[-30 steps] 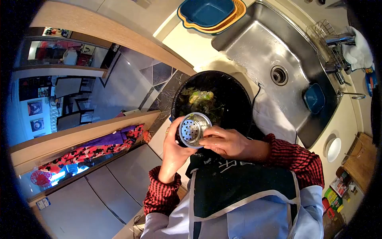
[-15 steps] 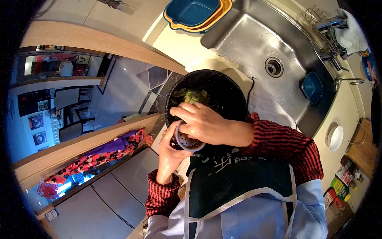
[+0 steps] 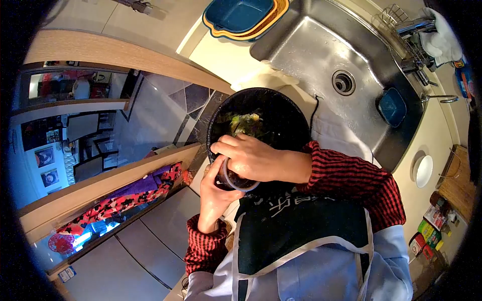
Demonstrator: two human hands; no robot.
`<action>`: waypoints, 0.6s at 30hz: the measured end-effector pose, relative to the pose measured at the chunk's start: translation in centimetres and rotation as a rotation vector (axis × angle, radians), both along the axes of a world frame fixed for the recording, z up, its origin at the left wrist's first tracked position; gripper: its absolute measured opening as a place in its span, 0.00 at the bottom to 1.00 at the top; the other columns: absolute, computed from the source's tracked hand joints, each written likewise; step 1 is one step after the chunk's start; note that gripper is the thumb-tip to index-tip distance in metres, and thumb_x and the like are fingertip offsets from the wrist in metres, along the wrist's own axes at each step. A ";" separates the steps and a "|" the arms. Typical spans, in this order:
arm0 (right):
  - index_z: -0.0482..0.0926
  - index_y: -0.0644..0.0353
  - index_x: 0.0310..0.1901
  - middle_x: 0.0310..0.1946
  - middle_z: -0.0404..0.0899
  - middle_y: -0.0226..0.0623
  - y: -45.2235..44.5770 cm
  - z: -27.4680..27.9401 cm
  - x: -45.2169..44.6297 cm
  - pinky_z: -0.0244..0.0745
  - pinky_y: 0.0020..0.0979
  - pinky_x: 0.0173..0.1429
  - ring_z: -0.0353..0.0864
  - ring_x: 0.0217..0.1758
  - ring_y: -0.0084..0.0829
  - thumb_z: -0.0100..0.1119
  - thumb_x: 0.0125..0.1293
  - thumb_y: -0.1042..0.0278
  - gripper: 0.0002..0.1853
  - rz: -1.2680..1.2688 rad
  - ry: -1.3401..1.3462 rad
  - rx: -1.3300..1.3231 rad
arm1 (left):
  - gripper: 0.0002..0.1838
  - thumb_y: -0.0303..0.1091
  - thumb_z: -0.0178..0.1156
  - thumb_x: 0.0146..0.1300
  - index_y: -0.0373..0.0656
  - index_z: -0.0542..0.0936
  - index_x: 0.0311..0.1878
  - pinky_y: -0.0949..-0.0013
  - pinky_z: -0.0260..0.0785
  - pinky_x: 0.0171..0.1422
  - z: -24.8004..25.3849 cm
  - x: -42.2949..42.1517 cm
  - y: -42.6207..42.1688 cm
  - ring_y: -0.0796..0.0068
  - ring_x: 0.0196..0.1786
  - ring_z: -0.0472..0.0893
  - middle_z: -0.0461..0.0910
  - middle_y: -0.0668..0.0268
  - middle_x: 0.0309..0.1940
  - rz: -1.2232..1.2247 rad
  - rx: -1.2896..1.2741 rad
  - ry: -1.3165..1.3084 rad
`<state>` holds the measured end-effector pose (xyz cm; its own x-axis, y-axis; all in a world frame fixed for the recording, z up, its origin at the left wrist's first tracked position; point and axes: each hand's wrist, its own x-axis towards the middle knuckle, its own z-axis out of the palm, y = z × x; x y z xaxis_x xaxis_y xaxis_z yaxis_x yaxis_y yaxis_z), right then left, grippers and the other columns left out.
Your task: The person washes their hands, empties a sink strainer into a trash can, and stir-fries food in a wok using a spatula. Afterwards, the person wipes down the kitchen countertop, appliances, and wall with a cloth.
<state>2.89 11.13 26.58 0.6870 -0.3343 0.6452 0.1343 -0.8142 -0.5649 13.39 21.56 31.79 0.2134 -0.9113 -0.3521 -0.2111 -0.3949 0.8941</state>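
A round sink strainer basket [image 3: 244, 186] with a pale rim is tilted over the near side of a black bin [image 3: 286, 108]. My left hand [image 3: 213, 193] is closed around its outer side. My right hand [image 3: 253, 158] lies across the basket from above, its fingers curled over the far rim and partly inside. The fingertips are partly hidden, so I cannot tell whether they pinch any scraps. Green and pale vegetable scraps [image 3: 245, 123] lie in the bin, just beyond my right hand.
Right of the bin is a steel sink [image 3: 311, 55] with an open drain [image 3: 344, 82] and a blue basin [image 3: 392, 107]. Stacked blue and yellow baskets [image 3: 241, 15] stand on the counter. A white bowl [image 3: 423, 170] sits at the right, and a wooden door edge [image 3: 115, 183] at the left.
The strainer basket has tilted slightly, so less of its holed bottom shows. My right hand has shifted a little along the rim. The view has moved slightly.
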 end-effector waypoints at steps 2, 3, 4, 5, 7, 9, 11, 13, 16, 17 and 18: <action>0.73 0.63 0.18 0.32 0.69 0.36 -0.3 0.1 -0.2 0.65 0.31 0.33 0.67 0.37 0.33 0.55 0.39 0.69 0.06 0.014 0.028 -0.021 | 0.39 0.22 0.67 0.30 0.32 0.65 0.53 0.73 0.63 0.52 0.0 0.1 0.1 0.75 0.46 0.71 0.71 0.62 0.44 -0.019 -0.006 -0.058; 0.74 0.64 0.18 0.35 0.70 0.37 -0.8 0.4 -0.6 0.65 0.30 0.36 0.68 0.39 0.33 0.54 0.39 0.69 0.06 0.049 0.080 -0.034 | 0.39 0.23 0.67 0.29 0.32 0.66 0.53 0.73 0.62 0.53 -0.1 0.3 0.2 0.75 0.46 0.71 0.71 0.62 0.44 -0.033 -0.001 -0.100; 0.74 0.65 0.17 0.38 0.71 0.38 -1.3 0.7 -0.9 0.66 0.29 0.38 0.69 0.41 0.33 0.54 0.38 0.70 0.07 0.087 0.134 -0.045 | 0.39 0.24 0.68 0.28 0.31 0.66 0.52 0.73 0.61 0.54 -0.5 0.5 0.4 0.75 0.47 0.70 0.71 0.61 0.43 -0.024 -0.001 -0.157; 0.75 0.63 0.17 0.38 0.71 0.37 -1.9 1.2 -1.3 0.66 0.28 0.39 0.69 0.42 0.31 0.53 0.39 0.69 0.06 0.090 0.180 -0.050 | 0.39 0.24 0.68 0.28 0.31 0.66 0.52 0.73 0.61 0.54 -0.4 0.5 0.3 0.75 0.47 0.70 0.71 0.61 0.43 -0.020 -0.001 -0.156; 0.74 0.62 0.14 0.33 0.69 0.31 -2.8 1.7 -1.7 0.65 0.30 0.34 0.67 0.39 0.30 0.53 0.41 0.68 0.07 0.116 0.128 -0.061 | 0.38 0.25 0.68 0.28 0.31 0.67 0.51 0.73 0.60 0.54 -0.4 0.5 0.1 0.75 0.47 0.70 0.71 0.61 0.44 -0.052 0.012 -0.130; 0.75 0.60 0.14 0.34 0.70 0.31 -2.5 1.3 -1.5 0.65 0.29 0.34 0.67 0.40 0.29 0.53 0.41 0.67 0.07 0.106 0.089 -0.096 | 0.38 0.26 0.68 0.29 0.30 0.67 0.50 0.73 0.61 0.54 -0.6 0.6 0.3 0.75 0.46 0.71 0.71 0.61 0.43 -0.057 -0.003 -0.128; 0.75 0.59 0.14 0.36 0.71 0.30 -2.2 1.1 -1.2 0.65 0.28 0.34 0.67 0.41 0.29 0.53 0.41 0.67 0.07 0.096 0.046 -0.129 | 0.38 0.26 0.68 0.29 0.30 0.67 0.50 0.73 0.61 0.53 -0.6 0.5 0.3 0.75 0.46 0.71 0.72 0.61 0.42 -0.060 -0.016 -0.130; 0.77 0.56 0.16 0.39 0.71 0.30 -1.9 1.1 -1.0 0.64 0.26 0.33 0.67 0.42 0.27 0.53 0.41 0.65 0.06 0.095 0.110 -0.198 | 0.37 0.25 0.68 0.29 0.30 0.67 0.50 0.73 0.63 0.52 -0.2 0.1 0.3 0.75 0.44 0.72 0.73 0.61 0.41 -0.041 -0.029 -0.132; 0.76 0.57 0.13 0.42 0.71 0.32 -1.4 0.9 -0.5 0.63 0.26 0.33 0.67 0.44 0.28 0.53 0.39 0.66 0.07 0.059 0.114 -0.246 | 0.36 0.24 0.67 0.30 0.29 0.67 0.49 0.73 0.65 0.50 0.2 -0.1 0.1 0.75 0.43 0.73 0.73 0.60 0.40 -0.045 -0.010 -0.093; 0.75 0.59 0.12 0.45 0.71 0.36 -1.2 0.7 -0.3 0.64 0.26 0.35 0.68 0.47 0.31 0.52 0.38 0.66 0.07 0.073 0.139 -0.237 | 0.36 0.24 0.67 0.30 0.29 0.67 0.49 0.73 0.65 0.50 0.1 -0.1 0.1 0.75 0.43 0.73 0.73 0.60 0.40 -0.047 -0.010 -0.092; 0.75 0.59 0.12 0.45 0.71 0.36 -1.1 0.5 -0.2 0.64 0.26 0.35 0.68 0.47 0.31 0.52 0.38 0.66 0.07 0.071 0.141 -0.237 | 0.36 0.24 0.67 0.30 0.29 0.67 0.49 0.74 0.65 0.50 0.1 0.0 0.1 0.76 0.42 0.73 0.73 0.60 0.40 -0.053 0.003 -0.084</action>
<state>2.72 10.08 27.11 0.7917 -0.1333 0.5962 0.1295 -0.9171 -0.3770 13.39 21.68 31.86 0.1942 -0.9210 -0.3377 -0.3057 -0.3839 0.8713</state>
